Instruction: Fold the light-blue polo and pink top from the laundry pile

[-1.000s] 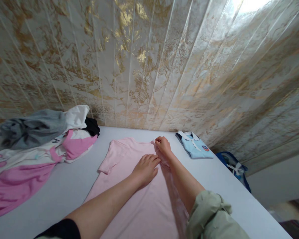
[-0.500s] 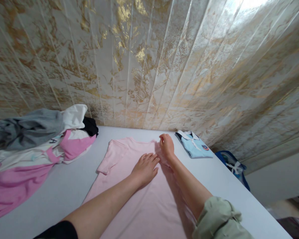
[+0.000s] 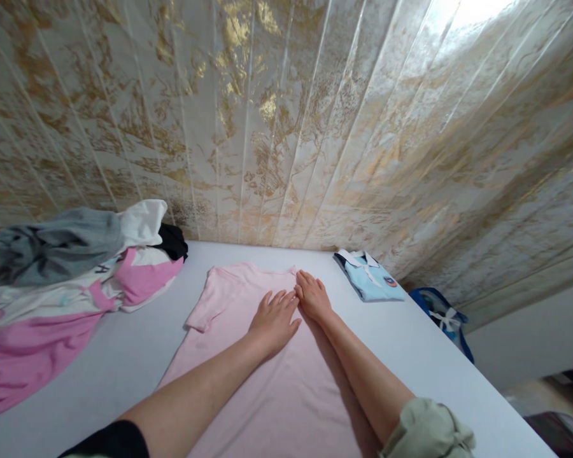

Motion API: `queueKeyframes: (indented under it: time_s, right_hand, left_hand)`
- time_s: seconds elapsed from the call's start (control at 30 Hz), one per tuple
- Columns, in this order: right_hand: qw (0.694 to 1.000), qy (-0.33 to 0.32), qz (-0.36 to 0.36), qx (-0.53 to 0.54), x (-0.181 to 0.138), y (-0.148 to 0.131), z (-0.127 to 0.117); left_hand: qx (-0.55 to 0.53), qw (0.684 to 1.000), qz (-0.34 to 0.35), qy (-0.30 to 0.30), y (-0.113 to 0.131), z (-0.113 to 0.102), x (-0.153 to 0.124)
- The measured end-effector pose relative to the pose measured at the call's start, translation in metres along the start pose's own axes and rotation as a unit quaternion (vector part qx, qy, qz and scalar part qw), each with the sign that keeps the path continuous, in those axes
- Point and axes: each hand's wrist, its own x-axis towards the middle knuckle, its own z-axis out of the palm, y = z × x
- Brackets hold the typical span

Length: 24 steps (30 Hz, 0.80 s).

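Observation:
A pale pink T-shirt (image 3: 277,394) lies spread out in front of me, its neckline toward the wall. Its left sleeve (image 3: 205,308) lies out to the side, while the right edge runs straight beneath my right forearm, with no sleeve showing beyond it. Fingers spread, my left hand (image 3: 273,323) rests flat on the upper part of the shirt. My right hand (image 3: 315,298) lies palm down along the shirt's right shoulder edge, fingers stretched out, their tips close to those of my left hand.
On the left is a heap of clothes with a grey garment (image 3: 62,245) and a pink-and-white one (image 3: 42,346). A folded light blue collared shirt (image 3: 375,283) sits at the back right of the white table (image 3: 410,350). Past the edge is a blue bag (image 3: 442,315); a patterned wall (image 3: 248,127) stands behind.
My right hand has come down and left onto the shirt's edge from a raised position. The pink cloth beside it now lies flatter and further in. My left hand has stayed nearly in place.

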Motion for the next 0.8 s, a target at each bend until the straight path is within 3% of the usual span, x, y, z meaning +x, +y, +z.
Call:
queueKeyframes:
  time_s: [0.1,0.23,0.33,0.8]
  right_hand:
    - [1.0,-0.014,-0.007,0.009,-0.007,-0.001,-0.001]
    - [0.998,0.03,0.061,-0.003,-0.019,0.0,-0.005]
    - [0.997,0.006,0.076,-0.008,-0.035,0.004,-0.01]
    - [0.995,-0.054,0.081,-0.021,-0.161,0.033,-0.033]
  left_hand:
    - [-0.003,1.0,-0.004,-0.001,0.0,-0.002,0.0]
    - [-0.005,1.0,0.0,0.0,-0.002,-0.004,0.001]
    - [-0.002,1.0,0.003,0.008,-0.002,-0.004,0.001]
    - [-0.004,1.0,0.006,0.013,-0.005,-0.003,0.0]
